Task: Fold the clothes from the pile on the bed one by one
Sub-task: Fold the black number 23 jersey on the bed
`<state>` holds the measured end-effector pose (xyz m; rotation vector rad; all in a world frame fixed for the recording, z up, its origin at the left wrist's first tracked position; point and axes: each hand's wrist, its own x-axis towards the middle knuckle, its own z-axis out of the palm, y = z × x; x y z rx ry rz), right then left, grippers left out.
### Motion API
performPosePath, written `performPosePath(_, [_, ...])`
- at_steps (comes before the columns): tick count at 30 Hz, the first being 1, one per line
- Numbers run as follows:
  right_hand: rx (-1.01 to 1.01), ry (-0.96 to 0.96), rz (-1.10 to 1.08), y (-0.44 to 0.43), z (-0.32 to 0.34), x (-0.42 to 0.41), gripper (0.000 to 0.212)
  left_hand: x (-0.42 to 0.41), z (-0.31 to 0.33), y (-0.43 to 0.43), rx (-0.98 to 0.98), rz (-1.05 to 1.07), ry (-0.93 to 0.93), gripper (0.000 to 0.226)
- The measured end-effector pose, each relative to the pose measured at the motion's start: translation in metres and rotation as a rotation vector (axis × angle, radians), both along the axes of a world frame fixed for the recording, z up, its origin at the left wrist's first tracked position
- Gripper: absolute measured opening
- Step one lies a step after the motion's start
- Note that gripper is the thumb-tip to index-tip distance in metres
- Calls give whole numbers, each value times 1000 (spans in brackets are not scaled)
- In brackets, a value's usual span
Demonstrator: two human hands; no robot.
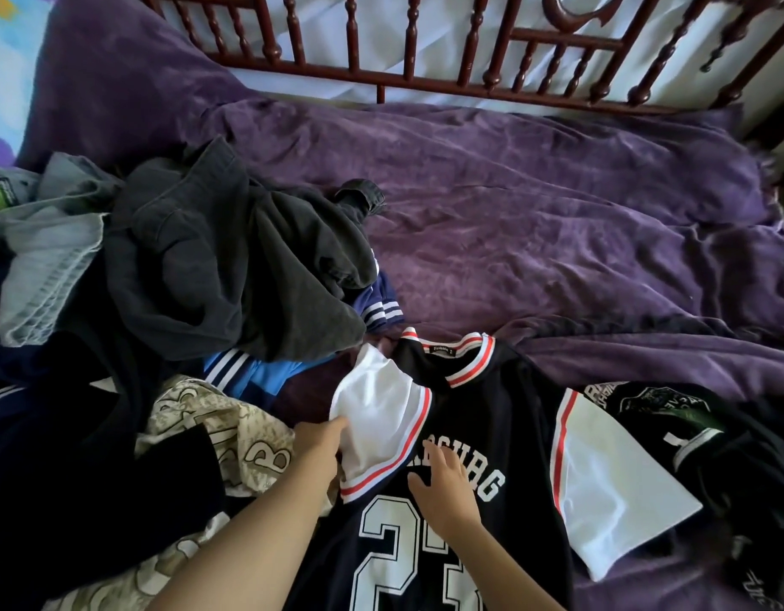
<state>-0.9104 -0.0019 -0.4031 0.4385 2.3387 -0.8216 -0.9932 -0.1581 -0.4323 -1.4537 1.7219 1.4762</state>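
Smooth black jersey (505,416) lies on a purple bed (557,213).
The left hand (322,447) grasps its white sleeve (377,412); the right hand (447,487) presses flat, released; crumpled pile (205,258) at ten o'clock.

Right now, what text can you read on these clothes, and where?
"23": black jersey front, partly under right hand.
"G": end of jersey's chest word; rest covered.
"Fashion": neck label, tiny, uncertain.
"B": beige cloth.
Too blurred: black printed garment, right.
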Motion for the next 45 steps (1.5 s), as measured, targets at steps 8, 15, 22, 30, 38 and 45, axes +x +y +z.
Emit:
performPosePath(8, [-2,25,-37,-1,2,1,54,-5,5,1,14,-182,-16,16])
performPosePath(15, [-2,39,-57,-2,5,6,53,5,5,-7,66,-384,77,45])
performPosePath(22, [1,64,-63,0,9,14,51,13,58,-34,-137,-300,633,20])
performPosePath(30, [6,82,9,-20,9,8,49,40,81,-153,-410,201,780,31])
performPosePath(38, [-5,82,83,-39,11,-4,49,14,62,-162,-47,107,402,38])
performPosePath(45, [16,92,3,-8,11,7,47,9,79,-147,-105,139,397,26])
